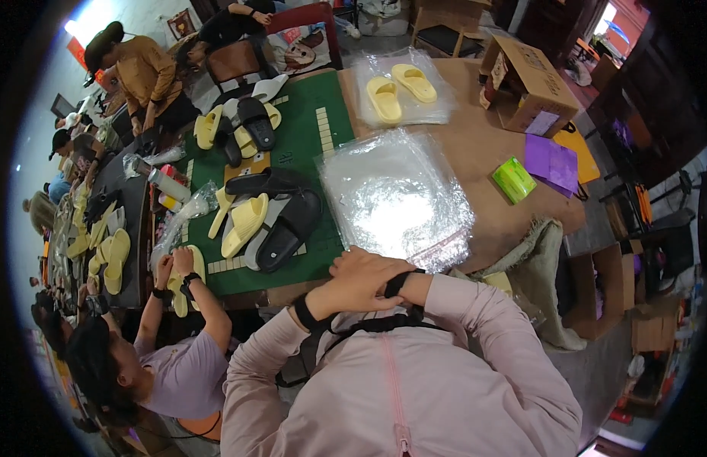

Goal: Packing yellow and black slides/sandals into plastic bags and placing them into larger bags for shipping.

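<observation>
In front of my chest my two hands are crossed at the table's edge. My left hand (362, 285) lies on top, wrapped over my right hand near its wrist. Mostly covered, my right hand (347, 260) shows a few fingertips at the far side; how its fingers are set is hidden. No goods show in either hand. Just beyond them lies a stack of clear plastic bags (376, 171). To the left sit several slippers: a black slide (290, 231), a yellow slide (246, 224) and partly covered grey ones. Farther off, a yellow pair of slippers (384, 100) rests on clear bags.
A green mat (315, 263) covers the table's left part. On the brown right part are a green packet (514, 180), a purple sheet (550, 163) and an open cardboard box (532, 84). Sacking (550, 282) hangs nearby. At left a person in lilac (187, 365) handles a yellow slipper.
</observation>
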`<action>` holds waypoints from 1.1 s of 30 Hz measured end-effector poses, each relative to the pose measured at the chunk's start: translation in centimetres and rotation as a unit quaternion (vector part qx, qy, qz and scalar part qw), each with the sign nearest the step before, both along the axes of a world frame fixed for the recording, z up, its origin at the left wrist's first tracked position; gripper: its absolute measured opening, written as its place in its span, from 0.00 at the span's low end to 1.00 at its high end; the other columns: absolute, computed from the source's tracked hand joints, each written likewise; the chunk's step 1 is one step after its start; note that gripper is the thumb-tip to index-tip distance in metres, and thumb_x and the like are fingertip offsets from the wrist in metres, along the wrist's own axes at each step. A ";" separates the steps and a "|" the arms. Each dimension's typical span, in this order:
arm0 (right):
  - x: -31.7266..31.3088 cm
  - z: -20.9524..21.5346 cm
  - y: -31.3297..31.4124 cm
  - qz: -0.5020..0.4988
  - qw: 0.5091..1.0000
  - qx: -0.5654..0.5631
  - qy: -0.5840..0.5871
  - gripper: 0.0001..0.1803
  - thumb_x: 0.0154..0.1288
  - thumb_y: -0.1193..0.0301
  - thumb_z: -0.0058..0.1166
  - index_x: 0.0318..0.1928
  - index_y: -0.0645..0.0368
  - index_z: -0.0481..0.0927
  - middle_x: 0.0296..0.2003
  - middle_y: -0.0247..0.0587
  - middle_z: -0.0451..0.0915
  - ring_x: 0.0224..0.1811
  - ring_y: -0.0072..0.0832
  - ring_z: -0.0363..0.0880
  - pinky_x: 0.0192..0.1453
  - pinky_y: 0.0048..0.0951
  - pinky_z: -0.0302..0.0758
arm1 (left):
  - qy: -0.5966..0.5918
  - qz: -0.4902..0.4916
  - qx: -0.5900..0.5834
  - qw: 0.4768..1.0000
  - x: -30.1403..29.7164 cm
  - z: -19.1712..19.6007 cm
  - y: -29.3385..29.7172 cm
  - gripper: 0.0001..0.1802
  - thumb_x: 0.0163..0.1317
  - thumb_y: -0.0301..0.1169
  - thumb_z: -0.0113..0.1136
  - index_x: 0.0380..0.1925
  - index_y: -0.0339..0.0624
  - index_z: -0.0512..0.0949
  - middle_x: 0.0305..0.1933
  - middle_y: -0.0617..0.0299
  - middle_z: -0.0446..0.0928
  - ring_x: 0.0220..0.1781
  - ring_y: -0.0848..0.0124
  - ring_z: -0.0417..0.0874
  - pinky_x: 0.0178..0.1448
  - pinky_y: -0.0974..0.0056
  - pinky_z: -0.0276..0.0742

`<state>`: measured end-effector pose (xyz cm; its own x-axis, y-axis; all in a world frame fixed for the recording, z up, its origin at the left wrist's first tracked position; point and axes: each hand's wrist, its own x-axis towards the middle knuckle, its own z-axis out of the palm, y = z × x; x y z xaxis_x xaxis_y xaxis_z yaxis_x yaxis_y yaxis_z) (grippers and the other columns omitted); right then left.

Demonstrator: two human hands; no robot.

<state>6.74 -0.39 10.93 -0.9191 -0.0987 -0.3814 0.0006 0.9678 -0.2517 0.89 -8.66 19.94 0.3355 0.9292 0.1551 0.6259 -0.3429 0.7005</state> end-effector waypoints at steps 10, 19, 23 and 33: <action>2.6 -4.2 3.3 -0.033 0.991 -0.032 0.122 0.24 0.54 0.66 0.50 0.53 0.57 0.69 0.44 0.49 0.75 0.46 0.42 0.74 0.49 0.38 0.71 | 0.055 0.182 0.063 0.980 -4.2 -5.2 0.0 0.31 0.51 0.42 0.62 0.52 0.40 0.68 0.55 0.50 0.68 0.56 0.54 0.69 0.59 0.57 0.63; 5.3 -8.2 4.7 -0.219 0.968 0.033 0.115 0.30 0.54 0.65 0.51 0.57 0.64 0.63 0.56 0.55 0.65 0.55 0.45 0.66 0.54 0.41 0.68 | -0.118 0.630 -0.148 0.753 -15.9 -19.2 -4.4 0.33 0.55 0.38 0.56 0.57 0.31 0.60 0.53 0.41 0.67 0.56 0.56 0.68 0.57 0.60 0.64; 5.5 -9.6 4.0 -0.245 0.967 -0.002 0.071 0.36 0.52 0.65 0.52 0.61 0.64 0.56 0.50 0.49 0.70 0.49 0.43 0.70 0.50 0.42 0.69 | -0.323 0.623 -0.132 0.700 -16.7 -19.8 -2.5 0.34 0.55 0.40 0.58 0.56 0.26 0.61 0.49 0.45 0.72 0.51 0.63 0.72 0.53 0.63 0.67; 6.6 -11.7 3.5 -0.286 0.955 -0.043 0.072 0.49 0.51 0.68 0.56 0.67 0.60 0.39 0.45 0.54 0.72 0.42 0.49 0.72 0.45 0.41 0.72 | -0.553 0.569 -0.158 0.588 -16.4 -19.0 1.8 0.21 0.54 0.37 0.61 0.42 0.32 0.72 0.44 0.56 0.75 0.44 0.67 0.75 0.48 0.65 0.70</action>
